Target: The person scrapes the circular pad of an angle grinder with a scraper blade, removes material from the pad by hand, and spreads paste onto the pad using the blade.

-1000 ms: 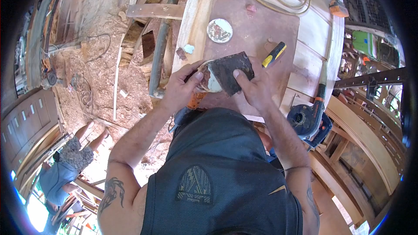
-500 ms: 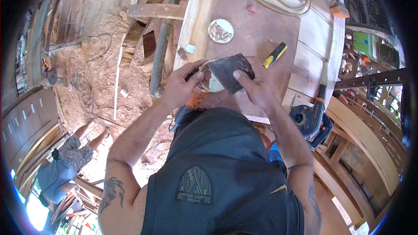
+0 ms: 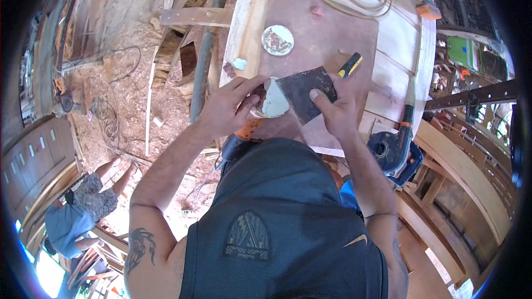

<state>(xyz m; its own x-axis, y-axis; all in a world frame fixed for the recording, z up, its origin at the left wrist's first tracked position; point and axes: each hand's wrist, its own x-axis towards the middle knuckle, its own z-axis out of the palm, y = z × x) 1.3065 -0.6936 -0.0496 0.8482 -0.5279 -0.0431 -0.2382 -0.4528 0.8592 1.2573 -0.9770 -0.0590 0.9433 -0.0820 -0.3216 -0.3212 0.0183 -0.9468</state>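
My left hand (image 3: 227, 105) is closed around the near-left side of a round container of white paste (image 3: 274, 102). A dark reddish-brown patch shows between its thumb and fingers, and the container's lower part is hidden. My right hand (image 3: 338, 105) grips a flat, dark, square plate (image 3: 306, 94), thumb on top and fingers beneath. The plate is tilted, with its left edge beside the paste. Beyond the hands a round lid (image 3: 277, 40) smeared with white lies on the brown panel (image 3: 327, 30). A yellow-and-black handled tool (image 3: 349, 65) lies just past my right hand.
A coiled hose (image 3: 332, 0) and an orange-and-black power tool (image 3: 426, 8) lie at the table's far end. A dark blower-like tool (image 3: 388, 149) is at the right. Wood shavings cover the floor (image 3: 127, 94) at left. Another person (image 3: 83, 205) is at lower left.
My right hand has moved the dark plate to the right, off the container, so more white paste shows. My left hand's fingers have shifted slightly on the container.
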